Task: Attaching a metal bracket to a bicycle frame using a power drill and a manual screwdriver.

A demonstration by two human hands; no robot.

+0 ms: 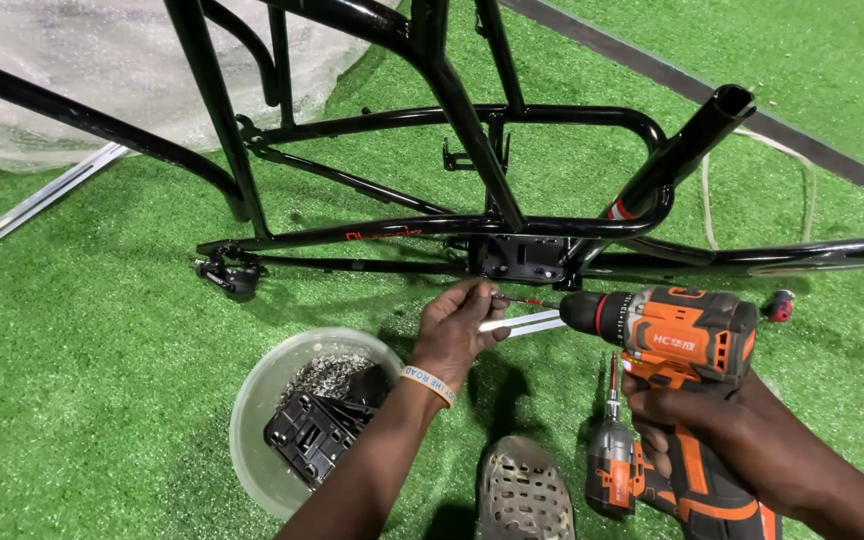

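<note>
My right hand (722, 425) has its fingers wrapped tight around the grip of the orange-and-black drill (687, 345), which points left. A second drill (614, 465) lies on the green turf (72, 400) just beside it, near my grey clog (524, 492). My left hand (457, 330) pinches its fingers together on the thin bit (527, 300) at the drill's nose. Left of my forearm stands a pale bucket (252, 420) holding black parts. Beyond lies the black tube frame (452, 225), then bubble wrap (72, 70).

The right hand (722, 420) hides the orange drill's (687, 340) trigger.
</note>
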